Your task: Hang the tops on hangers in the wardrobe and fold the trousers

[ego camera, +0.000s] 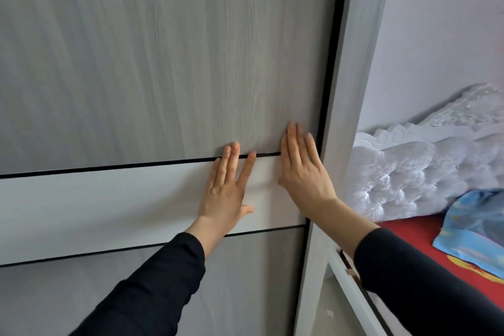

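– Black long sleeves nearest the lens, one per forearm. Hands?

– Left hand and right hand both lay flat on the grey wood-grain wardrobe door. Fingers were straight and the palms pressed on. The hands sat side by side with a gap between them and held nothing. The left lay mostly on the door's white horizontal band. The right straddled the black seam above it, close to the door's right edge.

– Step in hand?

– Judged: opening the wardrobe, the preliminary to any hanging. The door's black-trimmed edge sat against the grey side frame, so the wardrobe read as closed.

– Next move?

– No handle was visible. It probably called for palm friction: steady pressure and a sideways push leftward, if the panel slides. I could not confirm the mechanism.

– Where were the tops, trousers, hangers?

– None were identified. The wardrobe interior was hidden behind the door. To the right stood a bed with a red sheet, and on it lay a blue patterned cloth. I could not tell whether that was a garment.

– Anything else, any obstructions?

– A white tufted headboard stood against the pale wall, just beside the frame. Nothing blocked the door face. The closed door itself was the obstacle.
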The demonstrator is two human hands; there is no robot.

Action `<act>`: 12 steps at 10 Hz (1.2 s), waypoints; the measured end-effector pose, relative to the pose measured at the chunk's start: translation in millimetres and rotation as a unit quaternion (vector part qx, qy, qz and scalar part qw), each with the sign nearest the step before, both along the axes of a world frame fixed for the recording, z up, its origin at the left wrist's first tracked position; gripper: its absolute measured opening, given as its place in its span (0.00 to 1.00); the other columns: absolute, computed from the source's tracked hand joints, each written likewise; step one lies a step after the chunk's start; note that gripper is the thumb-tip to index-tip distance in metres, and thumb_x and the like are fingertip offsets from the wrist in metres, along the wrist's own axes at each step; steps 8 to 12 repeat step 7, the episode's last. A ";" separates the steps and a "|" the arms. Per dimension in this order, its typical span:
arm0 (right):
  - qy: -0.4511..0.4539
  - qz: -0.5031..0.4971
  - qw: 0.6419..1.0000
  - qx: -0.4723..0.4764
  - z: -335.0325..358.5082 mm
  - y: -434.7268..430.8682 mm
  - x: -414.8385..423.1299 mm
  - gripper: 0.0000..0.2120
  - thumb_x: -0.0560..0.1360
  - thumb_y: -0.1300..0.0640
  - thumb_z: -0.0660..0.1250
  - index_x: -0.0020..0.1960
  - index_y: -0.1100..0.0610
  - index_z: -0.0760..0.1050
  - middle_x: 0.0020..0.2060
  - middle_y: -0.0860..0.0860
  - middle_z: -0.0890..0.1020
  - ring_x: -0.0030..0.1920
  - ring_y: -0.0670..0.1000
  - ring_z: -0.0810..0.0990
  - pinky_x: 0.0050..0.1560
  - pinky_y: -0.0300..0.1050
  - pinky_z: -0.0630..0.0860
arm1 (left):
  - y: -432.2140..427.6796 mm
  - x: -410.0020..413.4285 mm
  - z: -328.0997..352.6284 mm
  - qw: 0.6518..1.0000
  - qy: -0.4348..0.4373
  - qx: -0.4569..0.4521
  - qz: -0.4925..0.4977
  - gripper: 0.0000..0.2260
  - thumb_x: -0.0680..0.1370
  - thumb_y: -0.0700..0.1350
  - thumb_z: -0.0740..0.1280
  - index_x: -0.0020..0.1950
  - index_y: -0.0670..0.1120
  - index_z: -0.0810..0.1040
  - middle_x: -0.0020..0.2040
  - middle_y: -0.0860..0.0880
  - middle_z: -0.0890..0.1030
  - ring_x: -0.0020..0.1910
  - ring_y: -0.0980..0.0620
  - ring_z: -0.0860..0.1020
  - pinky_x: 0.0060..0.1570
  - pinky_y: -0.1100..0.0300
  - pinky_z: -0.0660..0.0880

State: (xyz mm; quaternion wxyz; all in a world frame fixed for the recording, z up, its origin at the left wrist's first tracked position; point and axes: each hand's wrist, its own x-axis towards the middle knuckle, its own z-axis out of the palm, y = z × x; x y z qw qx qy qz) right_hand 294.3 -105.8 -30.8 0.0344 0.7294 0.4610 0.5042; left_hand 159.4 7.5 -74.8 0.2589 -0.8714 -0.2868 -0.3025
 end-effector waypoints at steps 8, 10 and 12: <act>0.377 0.247 0.872 0.191 31.0 -50.8 -9.5 0.24 0.74 0.55 0.71 0.69 0.57 0.71 0.71 0.50 0.69 0.72 0.49 0.66 0.71 0.44 0.64 | -4.1 7.7 0.5 1.000 -0.021 0.004 -0.014 0.63 0.47 0.65 0.80 0.76 0.45 0.57 0.74 0.35 0.55 0.73 0.38 0.56 0.69 0.44 0.59; 0.377 0.247 0.872 0.191 31.0 -50.8 -9.5 0.24 0.74 0.55 0.71 0.69 0.57 0.71 0.71 0.50 0.69 0.72 0.49 0.66 0.71 0.44 0.64 | -4.1 7.7 0.5 1.000 -0.021 0.004 -0.014 0.63 0.47 0.65 0.80 0.76 0.45 0.57 0.74 0.35 0.55 0.73 0.38 0.56 0.69 0.44 0.59; 0.377 0.247 0.872 0.191 31.0 -50.8 -9.5 0.24 0.74 0.55 0.71 0.69 0.57 0.71 0.71 0.50 0.69 0.72 0.49 0.66 0.71 0.44 0.64 | -4.1 7.7 0.5 1.000 -0.021 0.004 -0.014 0.63 0.47 0.65 0.80 0.76 0.45 0.57 0.74 0.35 0.55 0.73 0.38 0.56 0.69 0.44 0.59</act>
